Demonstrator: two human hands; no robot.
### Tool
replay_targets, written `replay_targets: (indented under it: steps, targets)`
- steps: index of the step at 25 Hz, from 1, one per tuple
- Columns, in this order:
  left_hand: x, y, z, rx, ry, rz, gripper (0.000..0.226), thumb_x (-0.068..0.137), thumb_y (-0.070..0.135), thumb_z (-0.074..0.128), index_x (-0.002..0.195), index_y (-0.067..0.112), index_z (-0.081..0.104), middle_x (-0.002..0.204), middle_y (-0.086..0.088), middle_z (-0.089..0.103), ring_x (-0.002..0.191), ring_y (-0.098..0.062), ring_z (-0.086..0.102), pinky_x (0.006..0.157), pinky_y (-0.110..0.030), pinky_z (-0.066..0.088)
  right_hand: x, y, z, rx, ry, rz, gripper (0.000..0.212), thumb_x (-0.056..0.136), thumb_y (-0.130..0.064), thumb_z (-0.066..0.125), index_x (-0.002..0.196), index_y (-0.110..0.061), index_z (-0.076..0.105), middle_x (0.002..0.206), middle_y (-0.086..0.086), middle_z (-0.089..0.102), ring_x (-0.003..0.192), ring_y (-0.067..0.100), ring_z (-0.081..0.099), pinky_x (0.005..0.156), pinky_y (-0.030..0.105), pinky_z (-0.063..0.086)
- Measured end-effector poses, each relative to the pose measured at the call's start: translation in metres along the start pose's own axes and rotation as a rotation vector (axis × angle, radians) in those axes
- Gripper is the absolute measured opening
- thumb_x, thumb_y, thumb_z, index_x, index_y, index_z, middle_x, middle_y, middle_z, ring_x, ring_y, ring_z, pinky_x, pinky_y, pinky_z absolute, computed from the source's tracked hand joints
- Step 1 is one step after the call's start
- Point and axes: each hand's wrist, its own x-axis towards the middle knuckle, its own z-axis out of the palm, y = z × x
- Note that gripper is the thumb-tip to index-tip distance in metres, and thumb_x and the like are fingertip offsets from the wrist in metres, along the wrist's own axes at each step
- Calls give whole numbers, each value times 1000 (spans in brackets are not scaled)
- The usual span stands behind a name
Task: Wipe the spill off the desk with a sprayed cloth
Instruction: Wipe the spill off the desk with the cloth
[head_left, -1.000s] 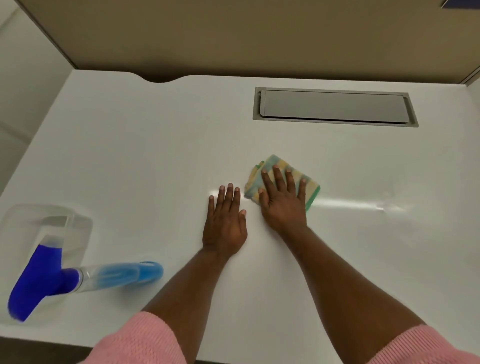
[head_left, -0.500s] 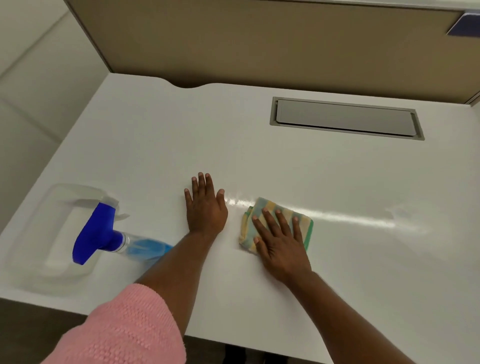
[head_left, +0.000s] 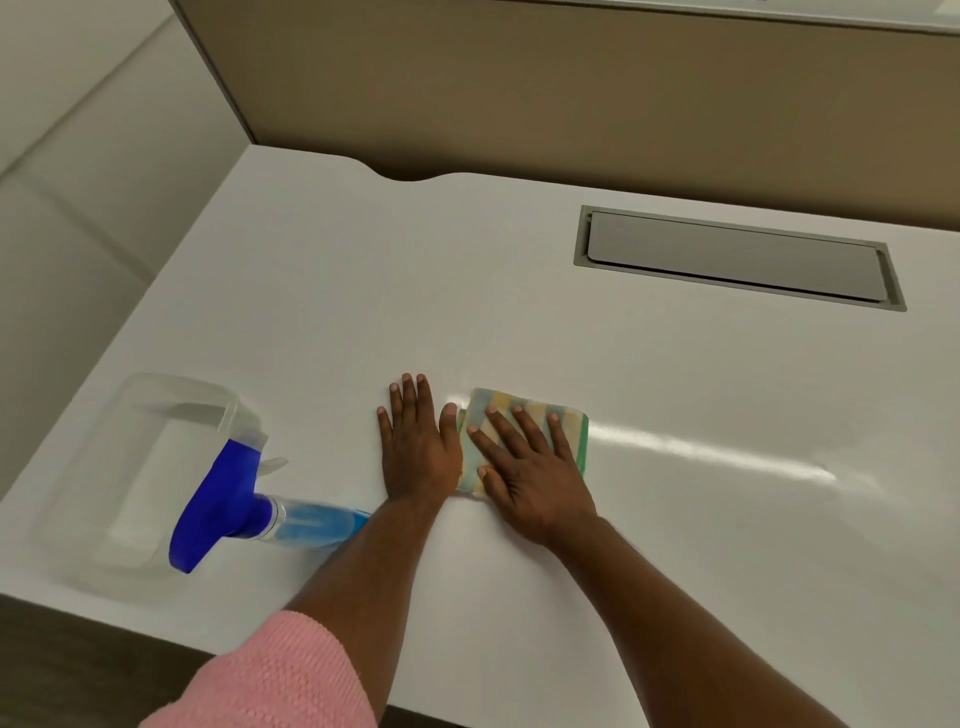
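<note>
A folded cloth (head_left: 569, 423) with yellow, blue and green stripes lies flat on the white desk (head_left: 415, 291). My right hand (head_left: 524, 475) presses down on the cloth with fingers spread. Flat on the desk just left of the cloth rests my left hand (head_left: 418, 449), its fingers together and its thumb touching the cloth's edge. A shiny wet streak (head_left: 717, 454) runs rightward from the cloth. A spray bottle (head_left: 249, 512) with a blue trigger head and blue liquid lies on its side at the left, partly hidden by my left forearm.
A clear plastic tray (head_left: 104, 478) sits near the desk's front left corner, with the bottle's head over its rim. A grey cable hatch (head_left: 732, 260) is set into the desk at the back right. A beige partition (head_left: 571, 88) stands behind the desk.
The right hand drew the cloth toward me and to the left, up against my left hand. The left hand stayed flat on the desk. The camera view shifted, bringing the tray and bottle further into the picture.
</note>
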Motion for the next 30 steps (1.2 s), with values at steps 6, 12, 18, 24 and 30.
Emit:
replay_targets:
  steps: [6, 12, 18, 24, 30]
  targets:
    - [18, 2, -7, -26, 49, -19, 64, 106, 45, 13, 161, 12, 15, 170, -8, 12, 158, -22, 4, 129, -44, 3, 65, 7, -9, -29, -3, -38, 61, 104, -60, 6, 162, -42, 11, 173, -6, 6, 159, 21, -7, 124, 51, -17]
    - [26, 6, 1, 53, 56, 22, 65, 105, 44, 14, 160, 11, 20, 169, -9, 16, 158, -25, 6, 129, -47, 8, 131, 20, -18, -6, 40, 35, 61, 104, -59, 14, 162, -40, 17, 172, -5, 14, 159, 22, 0, 125, 52, -10]
    - [28, 3, 7, 110, 51, 18, 63, 106, 44, 18, 161, 13, 17, 170, -6, 12, 158, -23, 4, 128, -47, 11, 166, 42, -31, 44, 90, 175, 59, 105, -55, 18, 161, -37, 24, 172, -2, 18, 159, 24, 3, 124, 52, -15]
    - [28, 3, 7, 100, 63, 21, 62, 106, 42, 17, 161, 13, 20, 170, -7, 15, 158, -24, 6, 128, -47, 10, 156, 59, -38, 64, 115, 280, 57, 107, -51, 23, 161, -37, 24, 172, -3, 17, 159, 23, 2, 124, 55, -13]
    - [28, 4, 5, 51, 56, 21, 63, 105, 40, 17, 160, 10, 23, 169, -9, 16, 158, -25, 7, 128, -48, 7, 95, 118, -54, 71, 169, 480, 56, 106, -50, 24, 161, -39, 23, 172, -4, 17, 159, 22, 3, 125, 56, -8]
